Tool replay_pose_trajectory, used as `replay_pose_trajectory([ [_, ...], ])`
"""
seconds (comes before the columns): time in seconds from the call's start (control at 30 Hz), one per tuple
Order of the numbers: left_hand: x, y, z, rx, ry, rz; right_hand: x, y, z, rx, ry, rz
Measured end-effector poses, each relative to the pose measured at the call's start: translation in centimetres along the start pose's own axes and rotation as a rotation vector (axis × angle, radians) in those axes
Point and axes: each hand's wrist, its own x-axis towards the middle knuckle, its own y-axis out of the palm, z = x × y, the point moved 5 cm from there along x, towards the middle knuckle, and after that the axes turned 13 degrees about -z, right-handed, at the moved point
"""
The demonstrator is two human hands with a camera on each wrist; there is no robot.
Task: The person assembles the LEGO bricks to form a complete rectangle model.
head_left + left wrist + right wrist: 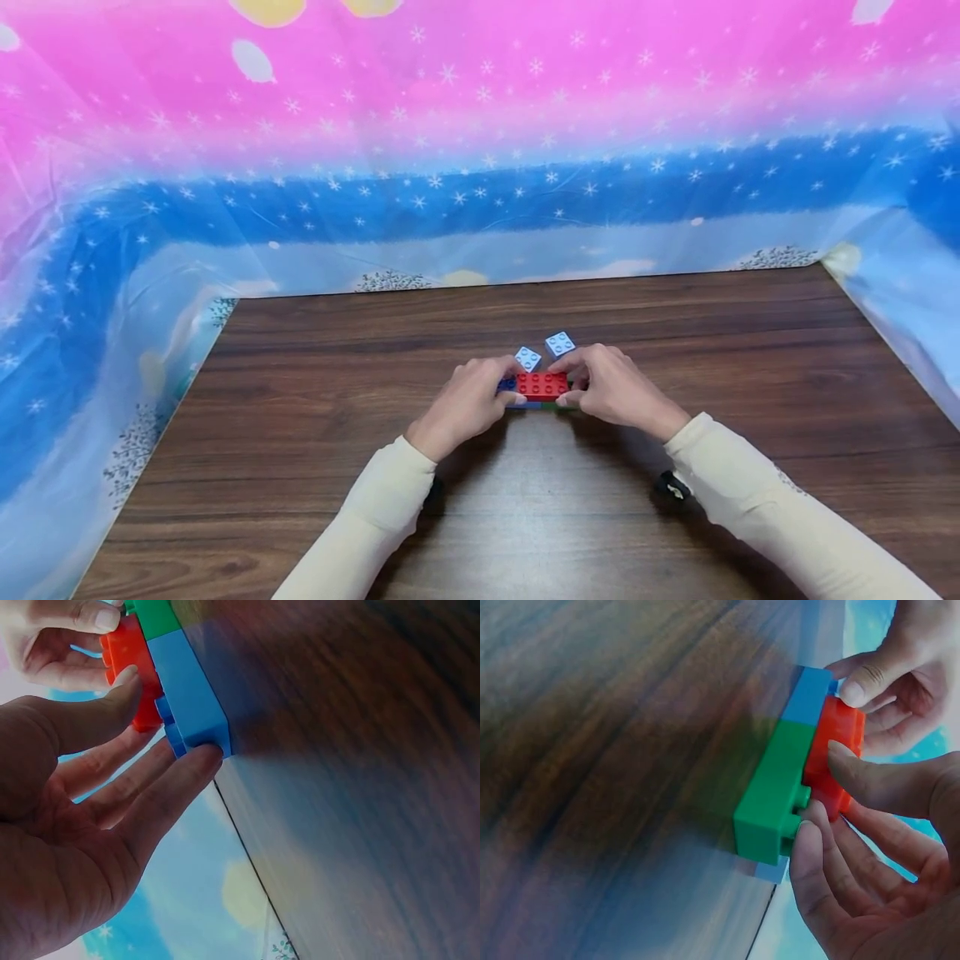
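A red toy building brick (542, 386) lies across the top of a blue brick (187, 686) and a green brick (772, 787), which stand end to end on the table. My left hand (471, 396) holds the red brick's left part, thumb on the near side and fingers behind; one fingertip touches the blue brick's outer end. At the other end my right hand (624, 392) pinches the red brick between thumb and fingers. Its index fingertip sits by the green brick's bare studs. Bare studs also show on the blue brick's left end.
Just behind the stack are two small light-blue bricks, one nearer (528, 359) and one farther right (560, 344). The brown wooden table (300, 467) runs back to a pink and blue snowflake cloth (480, 192) hanging around it.
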Motion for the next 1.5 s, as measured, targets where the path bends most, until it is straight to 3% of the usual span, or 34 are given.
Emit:
replay_pose_trajectory([
  [0.33,0.0,0.1,0.4,0.045,0.017,-0.001,0.5,-1.9,-1.6,0.063,0.038,-0.051],
  [0.67,-0.3,0.1,0.4,0.050,-0.011,0.010,1.6,-2.3,-3.7,0.041,0.077,-0.080],
  [0.9,-0.3,0.1,0.3,0.049,-0.001,0.005,2.7,-2.1,-4.4,0.009,0.099,-0.070],
  [1.2,-0.3,0.0,0.4,0.094,0.007,-0.001,4.1,-1.0,-4.3,0.043,0.091,-0.039],
  [1.5,-0.2,0.1,0.3,0.066,0.013,-0.006,5.0,-0.5,-4.0,0.043,0.087,-0.008],
])
